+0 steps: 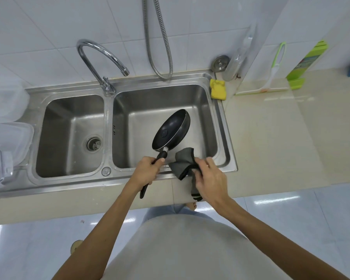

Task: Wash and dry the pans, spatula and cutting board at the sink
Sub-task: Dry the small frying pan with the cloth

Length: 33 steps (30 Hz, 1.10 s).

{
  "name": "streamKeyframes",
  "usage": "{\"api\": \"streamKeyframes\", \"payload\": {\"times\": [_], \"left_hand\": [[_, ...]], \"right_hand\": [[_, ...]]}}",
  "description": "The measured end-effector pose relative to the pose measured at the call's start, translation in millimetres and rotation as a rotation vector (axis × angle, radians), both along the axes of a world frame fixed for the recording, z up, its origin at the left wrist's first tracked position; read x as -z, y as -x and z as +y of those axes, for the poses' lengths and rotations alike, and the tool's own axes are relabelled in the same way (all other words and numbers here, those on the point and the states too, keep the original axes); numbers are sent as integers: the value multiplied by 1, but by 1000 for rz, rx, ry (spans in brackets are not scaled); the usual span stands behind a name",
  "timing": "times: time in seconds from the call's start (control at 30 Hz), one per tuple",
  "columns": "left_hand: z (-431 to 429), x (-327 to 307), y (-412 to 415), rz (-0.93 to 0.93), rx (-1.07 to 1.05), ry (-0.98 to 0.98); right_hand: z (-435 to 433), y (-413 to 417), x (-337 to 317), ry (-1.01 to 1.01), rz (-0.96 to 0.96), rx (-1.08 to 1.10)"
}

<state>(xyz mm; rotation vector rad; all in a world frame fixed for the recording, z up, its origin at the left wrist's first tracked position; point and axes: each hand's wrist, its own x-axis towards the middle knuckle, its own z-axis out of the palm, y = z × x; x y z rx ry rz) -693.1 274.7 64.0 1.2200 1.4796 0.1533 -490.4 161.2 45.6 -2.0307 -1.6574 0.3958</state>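
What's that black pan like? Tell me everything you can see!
The pan is small, round and black, with a round mark in its middle and a shiny metal collar where the long black handle joins. It is tilted over the right basin of the sink. The left hand grips the handle; a grey cloth in the right hand is close beside it.

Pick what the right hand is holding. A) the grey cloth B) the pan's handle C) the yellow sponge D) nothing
A: the right hand grips the grey cloth, while the left hand holds the black pan by its handle.
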Motion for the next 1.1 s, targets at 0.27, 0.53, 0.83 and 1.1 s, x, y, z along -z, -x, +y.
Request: {"api": "streamKeyframes", "payload": {"times": [0.27,0.53,0.83,1.1], "left_hand": [[5,-1,-7,11,31,-54],[-7,5,-17,17,120,-33],[-10,4,-8,49,123,-19],[-16,3,-6,45,153,3]], "right_hand": [[-5,-98,24,415,282,303],[-12,-81,43,245,-304,228],[-21,-40,60,197,-377,-477],[-56,-45,91,-26,-365,-547]]}}
